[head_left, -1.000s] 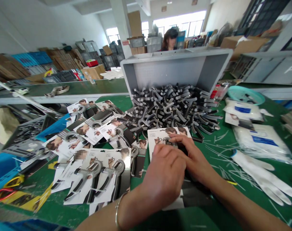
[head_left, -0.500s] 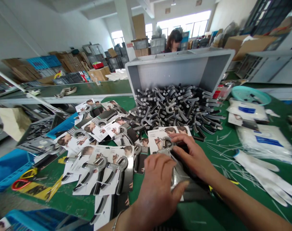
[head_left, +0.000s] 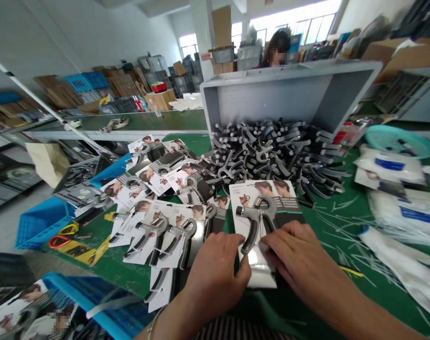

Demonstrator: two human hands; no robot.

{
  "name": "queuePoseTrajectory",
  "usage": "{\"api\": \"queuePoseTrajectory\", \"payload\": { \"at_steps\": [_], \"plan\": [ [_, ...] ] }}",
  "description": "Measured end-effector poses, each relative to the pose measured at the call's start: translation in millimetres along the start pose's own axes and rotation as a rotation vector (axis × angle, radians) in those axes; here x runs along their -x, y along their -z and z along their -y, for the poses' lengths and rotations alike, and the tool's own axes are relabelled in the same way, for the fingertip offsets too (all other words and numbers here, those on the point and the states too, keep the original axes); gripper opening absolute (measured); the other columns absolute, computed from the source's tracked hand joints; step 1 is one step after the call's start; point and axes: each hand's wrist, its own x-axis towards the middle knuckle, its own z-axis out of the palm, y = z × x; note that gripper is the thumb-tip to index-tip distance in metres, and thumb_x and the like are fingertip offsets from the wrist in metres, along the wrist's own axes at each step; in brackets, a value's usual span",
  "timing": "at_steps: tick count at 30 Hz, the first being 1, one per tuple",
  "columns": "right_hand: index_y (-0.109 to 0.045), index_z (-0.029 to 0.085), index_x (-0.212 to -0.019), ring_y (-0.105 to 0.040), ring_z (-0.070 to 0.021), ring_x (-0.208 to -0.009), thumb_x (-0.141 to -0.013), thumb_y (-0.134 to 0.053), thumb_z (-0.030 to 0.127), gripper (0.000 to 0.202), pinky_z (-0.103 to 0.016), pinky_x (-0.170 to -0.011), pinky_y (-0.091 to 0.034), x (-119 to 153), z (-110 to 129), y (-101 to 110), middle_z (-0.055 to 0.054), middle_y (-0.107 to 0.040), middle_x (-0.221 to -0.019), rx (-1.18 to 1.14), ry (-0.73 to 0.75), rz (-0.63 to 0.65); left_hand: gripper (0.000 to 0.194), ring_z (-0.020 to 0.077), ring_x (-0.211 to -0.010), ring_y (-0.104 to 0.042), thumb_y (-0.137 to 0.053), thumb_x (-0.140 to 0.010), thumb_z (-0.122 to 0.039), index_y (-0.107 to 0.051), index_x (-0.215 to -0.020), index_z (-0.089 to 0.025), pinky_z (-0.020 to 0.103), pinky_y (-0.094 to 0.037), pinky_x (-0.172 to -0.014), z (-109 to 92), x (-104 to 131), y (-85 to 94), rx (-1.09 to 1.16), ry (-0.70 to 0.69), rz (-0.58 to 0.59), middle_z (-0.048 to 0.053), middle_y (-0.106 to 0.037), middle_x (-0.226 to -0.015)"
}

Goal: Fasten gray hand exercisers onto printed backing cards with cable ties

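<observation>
A grey and black hand grip strengthener [head_left: 252, 231] with a metal spring lies on a printed white and dark backing card [head_left: 240, 194] in front of me. My left hand [head_left: 218, 264] has its thumb and fingers closed at the lower end of the strengthener's left handle. My right hand [head_left: 299, 255] is curled over the right handle, which it mostly hides, and its fingertips reach the middle of the card. Several carded grip strengtheners [head_left: 181, 236] overlap on the left. Behind the card is a large heap of loose grip strengtheners [head_left: 271, 151].
A grey crate [head_left: 289, 73] lies tipped behind the heap. At right are white ties [head_left: 345, 255], a white glove [head_left: 402, 269], plastic bags [head_left: 406, 208] and a turquoise basin [head_left: 399, 137]. Scissors [head_left: 61, 240] and blue crates [head_left: 105, 302] are at left. Beyond, a person [head_left: 276, 49] is partly visible.
Both hands have moved down from the spring end to the handles, uncovering the strengthener's top and spring. The view has shifted, so the surroundings appear farther right.
</observation>
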Motion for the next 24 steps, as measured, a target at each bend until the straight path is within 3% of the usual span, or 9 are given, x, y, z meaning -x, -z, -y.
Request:
{"api": "queuePoseTrajectory", "payload": {
  "at_steps": [5,9,13,16,24],
  "plan": [
    [-0.066,0.025,-0.094,-0.053,-0.0265,-0.088,-0.098,-0.053,0.029,0.015,-0.042,-0.075,-0.042,-1.6,-9.9,0.8,-0.006,-0.067,-0.088,-0.190,0.028,-0.073,0.012,0.0184,-0.090,-0.065,-0.061,-0.091,-0.021,-0.066,-0.103,-0.021,0.032,-0.053,-0.082,15.6,-1.5,15.0,0.357,0.063,0.015,0.004,-0.069,-0.096],
    [-0.067,0.027,-0.095,-0.057,-0.0246,-0.090,-0.097,-0.056,0.032,0.013,-0.040,-0.079,-0.046,-12.2,-11.2,2.2,-0.004,-0.069,-0.089,-0.298,0.066,-0.133,0.014,0.0146,-0.095,-0.066,-0.062,-0.092,-0.017,-0.072,-0.099,-0.023,0.027,-0.051,-0.087,19.8,-12.7,4.0,0.573,-0.020,-0.113,0.001,-0.071,-0.097],
    [-0.067,0.026,-0.096,-0.060,-0.0229,-0.091,-0.095,-0.061,0.027,0.006,-0.037,-0.080,-0.048,-20.8,-8.0,0.0,-0.003,-0.068,-0.091,-0.335,-0.027,-0.128,0.017,0.0135,-0.088,-0.067,-0.069,-0.088,-0.018,-0.069,-0.103,-0.023,0.025,-0.052,-0.082,11.4,-22.2,-10.2,0.739,0.083,-0.137,0.000,-0.072,-0.096],
    [-0.065,0.025,-0.092,-0.060,-0.0225,-0.088,-0.093,-0.063,0.025,0.002,-0.035,-0.077,-0.048,-21.4,-7.7,0.1,-0.003,-0.066,-0.088,-0.334,-0.110,-0.148,0.006,0.0136,-0.084,-0.067,-0.070,-0.087,-0.020,-0.072,-0.093,-0.021,0.024,-0.052,-0.079,6.6,-23.4,-13.1,0.803,0.103,-0.088,0.000,-0.072,-0.090],
    [-0.059,0.023,-0.085,-0.053,-0.0235,-0.087,-0.096,-0.059,0.024,0.011,-0.037,-0.078,-0.042,-11.0,-16.1,14.1,-0.003,-0.065,-0.084,-0.218,-0.010,-0.072,0.005,0.0148,-0.085,-0.064,-0.071,-0.086,-0.020,-0.073,-0.090,-0.020,0.025,-0.050,-0.078,4.7,-22.7,-20.2,0.863,0.129,-0.117,0.002,-0.070,-0.089]
  ]
}}
